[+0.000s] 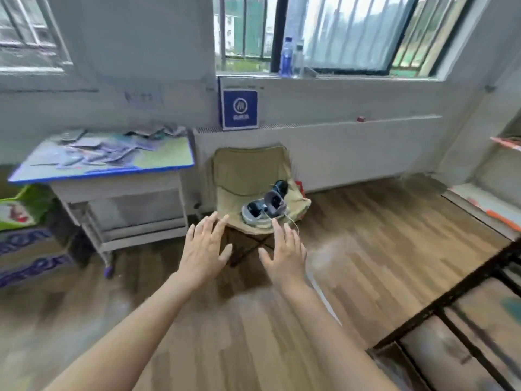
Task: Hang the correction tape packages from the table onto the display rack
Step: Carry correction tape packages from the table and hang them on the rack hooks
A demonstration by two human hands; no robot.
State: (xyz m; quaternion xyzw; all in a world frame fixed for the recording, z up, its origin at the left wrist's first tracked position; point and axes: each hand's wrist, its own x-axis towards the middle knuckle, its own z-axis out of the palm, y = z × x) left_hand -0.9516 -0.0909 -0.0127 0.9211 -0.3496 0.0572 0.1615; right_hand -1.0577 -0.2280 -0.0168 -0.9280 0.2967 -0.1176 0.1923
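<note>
Several correction tape packages (104, 153), purple and grey, lie scattered on a small table (169, 153) with a blue edge at the left. My left hand (204, 249) and my right hand (284, 252) are stretched out in front of me over the wooden floor, palms down, fingers spread, both holding nothing. The hands are well to the right of the table and below it in view. A black metal frame (451, 294), possibly the display rack, enters at the lower right, blurred.
A beige folding chair (248, 170) holding a headset and cables stands beyond my hands. A long white radiator cover (366, 148) runs under the window. Bags and boxes (25, 238) sit on the floor at the left. White shelving (490, 198) stands at the right.
</note>
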